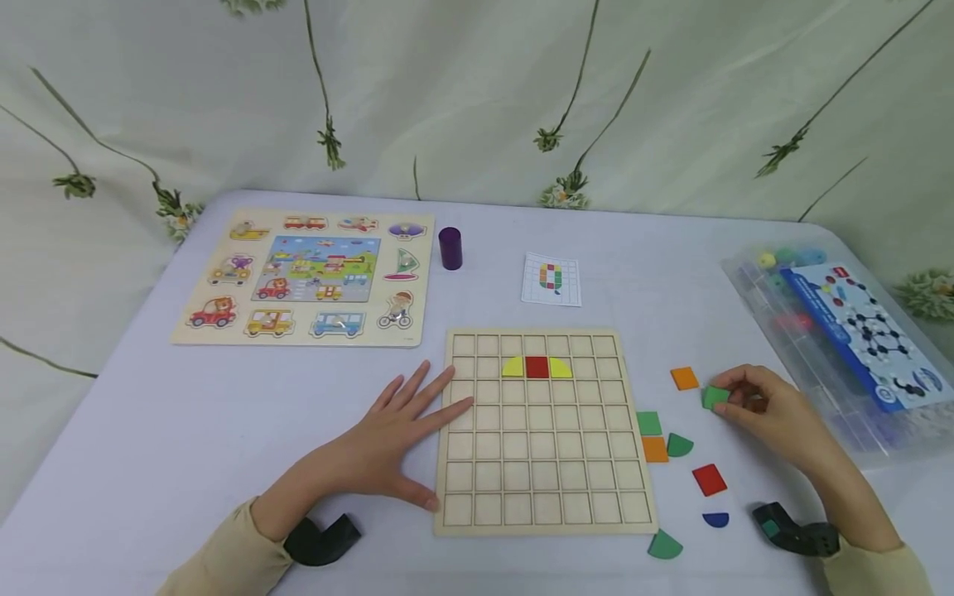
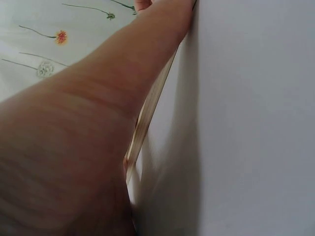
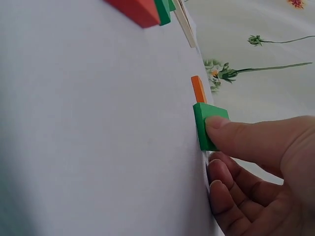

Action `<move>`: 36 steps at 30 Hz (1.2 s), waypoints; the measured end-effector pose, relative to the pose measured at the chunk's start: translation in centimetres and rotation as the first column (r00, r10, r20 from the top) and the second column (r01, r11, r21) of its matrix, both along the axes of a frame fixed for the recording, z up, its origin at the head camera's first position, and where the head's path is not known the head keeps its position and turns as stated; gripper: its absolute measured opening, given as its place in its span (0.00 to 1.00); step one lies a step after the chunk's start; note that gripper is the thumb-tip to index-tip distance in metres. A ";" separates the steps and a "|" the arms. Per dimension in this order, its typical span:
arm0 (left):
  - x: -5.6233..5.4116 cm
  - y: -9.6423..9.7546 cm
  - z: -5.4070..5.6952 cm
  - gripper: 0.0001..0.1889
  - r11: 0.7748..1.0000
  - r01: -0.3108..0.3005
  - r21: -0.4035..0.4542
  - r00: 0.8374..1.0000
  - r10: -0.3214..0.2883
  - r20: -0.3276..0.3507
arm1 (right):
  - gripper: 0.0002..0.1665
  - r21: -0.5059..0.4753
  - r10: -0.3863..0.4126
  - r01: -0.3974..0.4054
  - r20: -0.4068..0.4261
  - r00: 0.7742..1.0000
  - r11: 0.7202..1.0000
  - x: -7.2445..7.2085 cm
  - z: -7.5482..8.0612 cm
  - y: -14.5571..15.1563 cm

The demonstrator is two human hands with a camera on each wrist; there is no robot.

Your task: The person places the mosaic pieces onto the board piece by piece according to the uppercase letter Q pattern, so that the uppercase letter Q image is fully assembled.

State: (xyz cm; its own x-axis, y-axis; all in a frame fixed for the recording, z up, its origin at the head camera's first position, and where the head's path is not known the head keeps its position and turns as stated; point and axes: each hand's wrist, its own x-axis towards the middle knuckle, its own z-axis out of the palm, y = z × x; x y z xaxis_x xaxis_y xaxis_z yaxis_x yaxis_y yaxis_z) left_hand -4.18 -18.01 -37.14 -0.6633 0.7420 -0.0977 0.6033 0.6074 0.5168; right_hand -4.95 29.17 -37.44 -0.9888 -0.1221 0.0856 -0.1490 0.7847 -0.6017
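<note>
Backdrop: pale cloth (image 1: 462, 99) with printed flowers, behind the table's far edge. Table (image 1: 186, 414): white-covered. Grid board (image 1: 513, 472): wooden, well in from the table's far edge; in its second row from the top, one red square (image 1: 537, 367) between two yellow quarter-rounds (image 1: 513, 368). Left hand (image 1: 387, 447): fingers spread apart, nothing held, two fingertips over the board's left rim, thumb at that rim. Right hand (image 1: 775, 414): thumb and fingers pinched together on one green square (image 1: 715, 397), between the board and the table's right edge, near an orange square (image 1: 684, 378); whether the piece is clear of the table, cannot tell. Loose red tile (image 1: 710, 480): nearer the board's lower right corner. Pattern card (image 1: 551, 280): toward the table's far edge, beyond the board.

Handling, by judgement: pinch the green square at opposite sides, thumb off its face; level it; carry it above the loose pieces, so none is nudged; left fingers should press the rim lightly, so the grid cannot slide
</note>
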 end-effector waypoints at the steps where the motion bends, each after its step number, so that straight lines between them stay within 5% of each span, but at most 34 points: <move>1: 0.0 0.0 0.0 0.59 1.000 0.000 0.002 1.000 0.000 0.001 | 0.14 -0.001 0.002 -0.002 -0.003 1.000 1.000 0.0 0.1 0.0; 9: 0.0 0.0 0.1 0.59 1.000 -0.001 0.003 1.000 0.001 -0.004 | 0.08 -0.082 0.073 -0.074 -0.015 0.997 0.994 -0.7 1.5 -0.7; 15: 0.0 0.0 0.2 0.59 1.000 -0.001 0.003 1.000 0.001 0.002 | 0.07 -0.191 0.078 -0.080 -0.020 0.997 0.978 -2.0 2.8 -4.1; 22: 0.0 0.1 0.3 0.59 1.000 -0.005 -0.003 1.000 0.005 0.014 | 0.07 -0.388 0.215 -0.184 0.038 0.976 0.903 -3.1 3.3 -10.3; 36: 0.1 0.1 0.3 0.59 1.000 -0.003 -0.003 1.000 0.003 -0.001 | 0.05 -0.297 0.267 -0.222 0.118 0.956 0.929 -3.8 1.3 -13.7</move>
